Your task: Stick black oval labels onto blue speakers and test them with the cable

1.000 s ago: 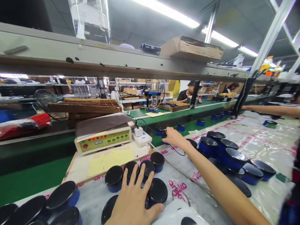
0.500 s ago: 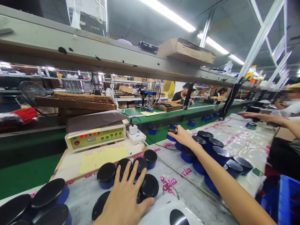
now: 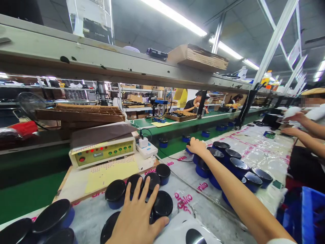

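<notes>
The left hand point(image 3: 135, 217) lies palm down and open, its fingers fanned across a cluster of black-capped blue cylinders point(image 3: 162, 205), touching their caps. The right arm point(image 3: 241, 196) stretches forward low over the bench. Its right hand point(image 3: 198, 147) bends at the wrist, fingers curled over a blue cylinder point(image 3: 190, 150) at the edge of a second cluster point(image 3: 235, 159); whether it grips cannot be told. Both clusters stand on a plastic sheet point(image 3: 264, 152) printed in pink, near a control box with red and green lights point(image 3: 103, 152). At far right, a co-worker's hand point(image 3: 296, 117) holds a white object point(image 3: 291, 112).
</notes>
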Tool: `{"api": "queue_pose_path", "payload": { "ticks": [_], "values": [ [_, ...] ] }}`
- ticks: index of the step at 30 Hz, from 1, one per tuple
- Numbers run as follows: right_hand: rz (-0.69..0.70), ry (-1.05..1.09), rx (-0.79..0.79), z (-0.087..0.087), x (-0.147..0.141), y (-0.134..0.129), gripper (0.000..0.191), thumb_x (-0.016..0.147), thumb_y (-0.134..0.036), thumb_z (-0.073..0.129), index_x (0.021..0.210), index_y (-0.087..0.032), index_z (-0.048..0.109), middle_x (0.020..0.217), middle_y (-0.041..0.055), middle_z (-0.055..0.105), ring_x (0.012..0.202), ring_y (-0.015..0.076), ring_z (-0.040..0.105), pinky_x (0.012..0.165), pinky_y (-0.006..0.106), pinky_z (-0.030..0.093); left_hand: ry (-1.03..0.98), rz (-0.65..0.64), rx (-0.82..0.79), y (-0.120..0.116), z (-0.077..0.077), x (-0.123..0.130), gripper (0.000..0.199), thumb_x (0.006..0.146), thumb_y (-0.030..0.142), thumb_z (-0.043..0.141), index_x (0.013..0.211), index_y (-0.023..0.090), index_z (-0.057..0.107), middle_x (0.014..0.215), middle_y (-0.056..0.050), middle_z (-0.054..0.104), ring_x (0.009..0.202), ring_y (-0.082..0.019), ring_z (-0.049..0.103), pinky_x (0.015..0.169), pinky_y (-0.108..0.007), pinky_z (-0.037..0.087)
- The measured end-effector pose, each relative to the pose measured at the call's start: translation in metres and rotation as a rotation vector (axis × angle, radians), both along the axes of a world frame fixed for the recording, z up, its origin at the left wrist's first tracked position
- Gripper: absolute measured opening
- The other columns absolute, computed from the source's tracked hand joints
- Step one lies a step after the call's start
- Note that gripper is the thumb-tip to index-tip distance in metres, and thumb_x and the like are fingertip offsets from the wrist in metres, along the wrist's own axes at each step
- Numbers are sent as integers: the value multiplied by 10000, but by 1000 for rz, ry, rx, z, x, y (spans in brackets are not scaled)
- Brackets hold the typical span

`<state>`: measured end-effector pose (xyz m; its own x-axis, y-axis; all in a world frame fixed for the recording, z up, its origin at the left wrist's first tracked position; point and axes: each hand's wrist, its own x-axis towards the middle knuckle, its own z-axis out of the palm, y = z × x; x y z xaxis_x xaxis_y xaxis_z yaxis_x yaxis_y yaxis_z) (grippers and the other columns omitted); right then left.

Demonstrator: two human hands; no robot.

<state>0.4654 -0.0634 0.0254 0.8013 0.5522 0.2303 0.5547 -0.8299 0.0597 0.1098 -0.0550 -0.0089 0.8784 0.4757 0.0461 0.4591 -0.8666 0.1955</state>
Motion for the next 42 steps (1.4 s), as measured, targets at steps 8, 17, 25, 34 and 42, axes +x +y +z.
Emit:
{"api": "queue_pose_path", "payload": {
  "ticks": [8, 17, 25, 34, 42],
  "values": [
    [-77, 112, -96, 28, 29, -10, 325, 899, -325, 573, 1178, -160, 547, 1195, 84, 560, 1036, 225, 570, 869, 452, 484, 4, -2, -35, -1, 4, 0, 748, 815, 738, 328, 1427, 321, 220, 1512, -76, 86, 1397, -348, 53, 1084, -638, 25],
    [419, 193, -3, 7, -33, 85, 326, 907, -338, 559, 1179, -159, 542, 1175, 81, 565, 984, 204, 588, 823, 410, 510, -14, -7, -59, 3, -3, 1, 754, 803, 750, 330, 1426, 341, 212, 1511, -66, 66, 1395, -359, 52, 1080, -646, 25],
    [477, 218, 54, -4, -66, 102, 325, 908, -345, 556, 1174, -158, 546, 1169, 80, 569, 980, 205, 590, 823, 411, 509, -44, -13, -72, 6, -5, 0, 765, 787, 774, 315, 1421, 358, 214, 1510, -52, 81, 1396, -359, 70, 1076, -654, 24],
    [107, -10, 104, 50, -27, -11, 384, 911, -426, 526, 1181, -154, 536, 1164, 89, 569, 993, 212, 582, 841, 424, 490, -25, -5, -18, 2, -5, 0, 734, 817, 738, 318, 1423, 339, 208, 1512, -61, 90, 1396, -353, 66, 1083, -648, 37],
    [-67, -135, -13, 37, -4, -54, 364, 901, -407, 547, 1160, -151, 555, 1187, 90, 564, 1062, 232, 555, 893, 455, 458, 1, 6, -5, -1, 1, 1, 725, 821, 741, 297, 1418, 334, 226, 1510, -52, 100, 1400, -341, 87, 1092, -633, 42]
  ]
}}
